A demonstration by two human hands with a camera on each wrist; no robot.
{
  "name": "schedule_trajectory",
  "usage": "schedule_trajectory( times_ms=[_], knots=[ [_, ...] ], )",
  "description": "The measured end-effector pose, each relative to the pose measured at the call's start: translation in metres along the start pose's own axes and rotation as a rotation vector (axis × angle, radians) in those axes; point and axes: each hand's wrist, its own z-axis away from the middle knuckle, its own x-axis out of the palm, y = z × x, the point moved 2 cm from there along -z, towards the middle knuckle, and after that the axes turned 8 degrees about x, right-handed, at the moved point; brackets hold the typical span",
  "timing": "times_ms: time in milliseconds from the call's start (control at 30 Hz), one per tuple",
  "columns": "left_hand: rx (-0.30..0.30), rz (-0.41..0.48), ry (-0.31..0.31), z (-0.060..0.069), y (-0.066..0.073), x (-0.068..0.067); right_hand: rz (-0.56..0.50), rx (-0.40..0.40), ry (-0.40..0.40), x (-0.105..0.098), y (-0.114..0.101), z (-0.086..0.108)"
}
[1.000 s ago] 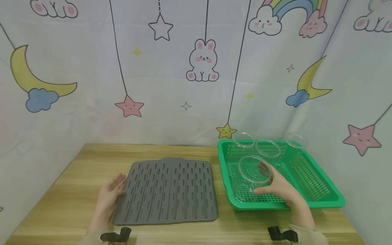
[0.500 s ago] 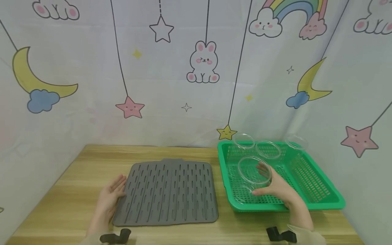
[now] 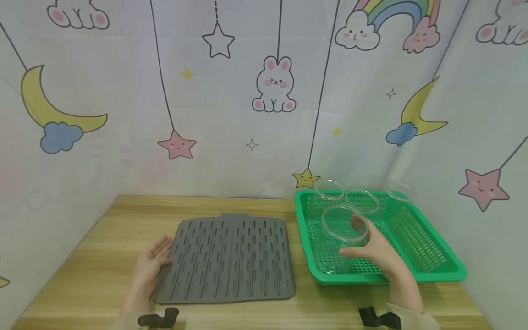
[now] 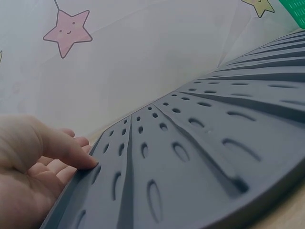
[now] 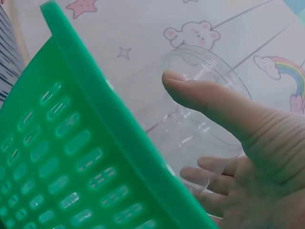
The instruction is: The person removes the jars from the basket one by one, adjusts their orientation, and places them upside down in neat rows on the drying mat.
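Observation:
My right hand holds a clear, see-through cup over the near left part of the green basket. In the right wrist view, the thumb lies across the near side of the cup, and the fingers are behind it. Beside the left edge of a grey slotted drying mat rests my left hand. Its thumb touches the mat's edge in the left wrist view, while its fingers extend loosely beyond that edge.
Three more clear cups stand in the basket: one at the back left, one in the back middle and one at the back right. The wooden table meets a cartoon-printed curtain behind and at the sides.
My right hand has raised the cup slightly within the basket. My left hand stays at the mat's edge, and the whole view has shifted a little.

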Motion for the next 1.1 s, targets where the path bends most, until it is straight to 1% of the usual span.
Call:
schedule_trajectory(
  times_ms=[167, 333, 500, 700, 867, 967, 1100],
  knots=[
    [-0.007, 0.005, 0.006, 0.000, -0.001, 0.000, -0.037, -0.027, 0.022, -0.003, -0.006, 0.003],
    [-0.005, 0.014, 0.007, 0.000, -0.002, 0.000, -0.092, -0.078, 0.047, -0.004, -0.013, 0.006],
    [-0.005, 0.017, 0.011, 0.000, -0.002, 0.001, -0.113, -0.113, 0.102, -0.002, -0.024, 0.011],
    [0.001, 0.017, 0.010, -0.001, 0.001, 0.002, -0.097, -0.124, 0.215, 0.003, -0.041, 0.014],
    [0.003, 0.022, 0.006, 0.000, 0.001, 0.002, -0.047, -0.154, 0.327, 0.010, -0.057, 0.015],
    [-0.001, 0.020, 0.005, 0.000, 0.001, 0.002, -0.028, -0.190, 0.387, 0.017, -0.069, 0.016],
    [-0.005, 0.032, 0.007, 0.000, 0.000, 0.001, 0.002, -0.260, 0.467, 0.030, -0.083, 0.019]
  ],
)
